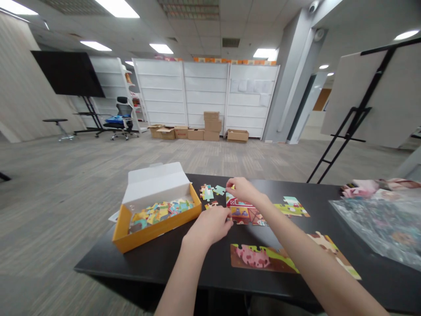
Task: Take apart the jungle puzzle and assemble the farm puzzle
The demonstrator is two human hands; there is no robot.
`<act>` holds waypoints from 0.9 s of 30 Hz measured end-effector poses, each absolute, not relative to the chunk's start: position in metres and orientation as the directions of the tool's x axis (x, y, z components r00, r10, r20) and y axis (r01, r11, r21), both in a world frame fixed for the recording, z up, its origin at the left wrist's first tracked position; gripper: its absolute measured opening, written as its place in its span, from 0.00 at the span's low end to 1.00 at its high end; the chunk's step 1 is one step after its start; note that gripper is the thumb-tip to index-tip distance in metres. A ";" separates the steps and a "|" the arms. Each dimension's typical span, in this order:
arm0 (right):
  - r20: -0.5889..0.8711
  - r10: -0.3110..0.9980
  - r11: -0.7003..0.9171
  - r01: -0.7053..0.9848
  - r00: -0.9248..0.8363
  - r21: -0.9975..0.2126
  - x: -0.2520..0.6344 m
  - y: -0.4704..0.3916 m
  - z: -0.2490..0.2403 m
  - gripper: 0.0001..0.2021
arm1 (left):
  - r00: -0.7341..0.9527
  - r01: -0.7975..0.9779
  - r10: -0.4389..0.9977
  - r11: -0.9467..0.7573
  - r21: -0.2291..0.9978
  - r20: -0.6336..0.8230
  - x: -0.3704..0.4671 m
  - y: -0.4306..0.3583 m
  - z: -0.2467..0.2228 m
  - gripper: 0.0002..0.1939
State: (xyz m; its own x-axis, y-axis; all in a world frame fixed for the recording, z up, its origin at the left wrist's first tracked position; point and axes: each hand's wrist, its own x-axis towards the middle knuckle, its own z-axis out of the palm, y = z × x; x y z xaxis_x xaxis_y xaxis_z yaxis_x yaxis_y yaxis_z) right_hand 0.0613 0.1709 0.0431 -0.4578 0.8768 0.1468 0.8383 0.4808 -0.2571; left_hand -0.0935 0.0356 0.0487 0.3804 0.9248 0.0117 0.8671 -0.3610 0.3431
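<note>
My left hand (210,224) rests at the left edge of a joined puzzle section with a red barn (241,213), its fingers bent together; whatever they pinch is too small to name. At the top left corner of that section, my right hand (242,189) has its fingertips closed beside a light green piece (219,190); what they hold is hidden. Loose pieces (207,193) lie just left of it. Nearer the front edge is a joined strip with a pink pig (253,256), partly under my right forearm. A green section (292,207) lies to the right.
An open yellow box (158,228) of puzzle pieces stands at the left of the black table (148,263). A clear plastic bag (378,224) lies at the right. Cardboard boxes (212,126) and shelves stand far behind.
</note>
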 end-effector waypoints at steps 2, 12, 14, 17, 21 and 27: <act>0.104 0.892 0.451 0.858 -0.440 -0.247 0.040 0.177 0.036 0.09 | 0.365 0.869 0.931 -0.342 0.356 0.005 -0.099 0.036 0.047 0.13; 0.060 0.933 0.353 0.865 -0.356 -0.358 0.017 0.200 0.016 0.19 | 0.298 0.888 0.954 -0.267 0.373 -0.025 -0.108 0.032 0.055 0.13; 0.085 0.924 0.372 0.830 -0.372 -0.416 0.017 0.200 0.017 0.16 | 0.310 0.884 0.950 -0.277 0.376 -0.027 -0.105 0.031 0.058 0.13; 0.115 0.902 0.414 0.753 -0.417 -0.512 0.026 0.196 0.021 0.07 | 0.333 0.875 0.943 -0.303 0.379 -0.014 -0.103 0.031 0.058 0.13; 0.129 0.907 0.383 0.660 -0.400 -0.647 0.077 0.187 0.033 0.12 | 0.337 0.872 0.941 -0.305 0.382 -0.018 -0.104 0.032 0.054 0.12; 0.214 0.976 0.214 0.356 -0.038 -0.910 0.207 0.183 0.037 0.26 | 0.337 0.888 0.941 -0.311 0.339 -0.020 -0.094 0.032 0.050 0.13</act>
State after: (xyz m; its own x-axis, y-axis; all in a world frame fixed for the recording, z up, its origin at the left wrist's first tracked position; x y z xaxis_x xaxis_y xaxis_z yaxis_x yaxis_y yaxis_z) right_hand 0.2065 0.1830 0.0367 -0.0380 0.9760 0.2144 0.3561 0.2137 -0.9097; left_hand -0.0943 0.0319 0.0505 0.3372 0.9412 -0.0205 0.8878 -0.3107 0.3394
